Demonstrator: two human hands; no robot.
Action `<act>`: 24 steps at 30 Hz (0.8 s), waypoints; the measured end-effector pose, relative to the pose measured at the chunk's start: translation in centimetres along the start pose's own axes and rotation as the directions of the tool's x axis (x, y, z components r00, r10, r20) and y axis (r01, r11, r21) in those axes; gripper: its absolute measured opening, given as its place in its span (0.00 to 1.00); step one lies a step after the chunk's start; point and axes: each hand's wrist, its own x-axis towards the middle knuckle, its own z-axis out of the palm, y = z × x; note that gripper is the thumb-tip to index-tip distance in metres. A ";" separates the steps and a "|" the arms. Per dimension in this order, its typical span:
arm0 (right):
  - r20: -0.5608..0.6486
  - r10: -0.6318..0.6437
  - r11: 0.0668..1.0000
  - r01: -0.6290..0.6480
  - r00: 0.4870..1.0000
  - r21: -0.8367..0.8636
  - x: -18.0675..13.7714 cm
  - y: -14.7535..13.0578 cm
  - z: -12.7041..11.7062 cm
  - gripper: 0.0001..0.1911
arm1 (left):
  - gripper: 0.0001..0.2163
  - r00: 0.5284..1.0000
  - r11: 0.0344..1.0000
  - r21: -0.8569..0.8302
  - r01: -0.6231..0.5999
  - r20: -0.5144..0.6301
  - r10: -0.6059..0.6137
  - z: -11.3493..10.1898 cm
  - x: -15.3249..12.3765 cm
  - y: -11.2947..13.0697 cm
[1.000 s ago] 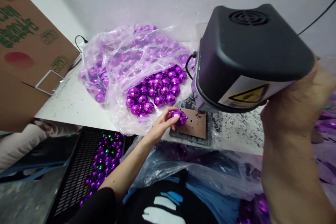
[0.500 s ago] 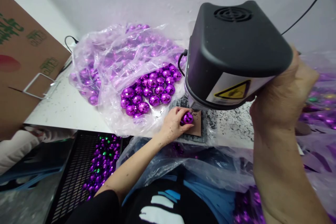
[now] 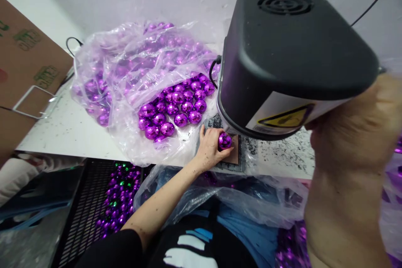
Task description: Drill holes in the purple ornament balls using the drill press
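Observation:
Between the thumb and fingers of my left hand (image 3: 210,146) is a shiny purple faceted ball (image 3: 225,141). It sits over a small brown board (image 3: 233,156) on the worktable, just below the front lower edge of a black machine head (image 3: 301,50). The machine has a round vent on top and a yellow warning label (image 3: 287,117). My right hand (image 3: 358,130) is closed at the right side of the machine. The machine's housing hides its fingertips and whatever they grip.
Behind my left hand lies a clear plastic bag (image 3: 125,60) of purple balls (image 3: 177,98). A cardboard box (image 3: 28,67) stands at left. Below are a black crate (image 3: 80,205) and plastic sheeting (image 3: 251,201). A person's sleeve (image 3: 14,178) shows at left; dark flecks cover the white tabletop (image 3: 279,155).
The view has shifted, so the machine and my right hand look larger and closer. My left hand still holds the ball at the same spot; its index finger has lifted off.

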 end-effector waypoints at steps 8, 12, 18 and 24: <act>0.016 0.010 0.964 -0.006 1.000 -0.266 -6.5 -1.3 -2.0 0.10 | 0.16 1.000 0.998 -0.053 0.019 0.017 -0.018 0.2 -0.1 0.1; -0.072 -0.122 0.976 0.106 0.990 -0.191 -8.5 0.3 -0.8 0.08 | 0.15 0.999 0.997 -0.064 0.032 0.040 -0.030 0.0 0.0 0.2; -0.050 -0.112 0.991 0.107 0.992 -0.079 -9.3 2.0 0.0 0.08 | 0.15 0.999 0.997 -0.077 0.031 0.028 -0.029 0.2 -0.1 0.0; -0.103 -0.204 0.979 0.204 0.973 -0.015 -9.1 3.4 0.0 0.15 | 0.13 0.997 0.995 -0.074 0.063 0.052 -0.059 0.0 -0.1 0.2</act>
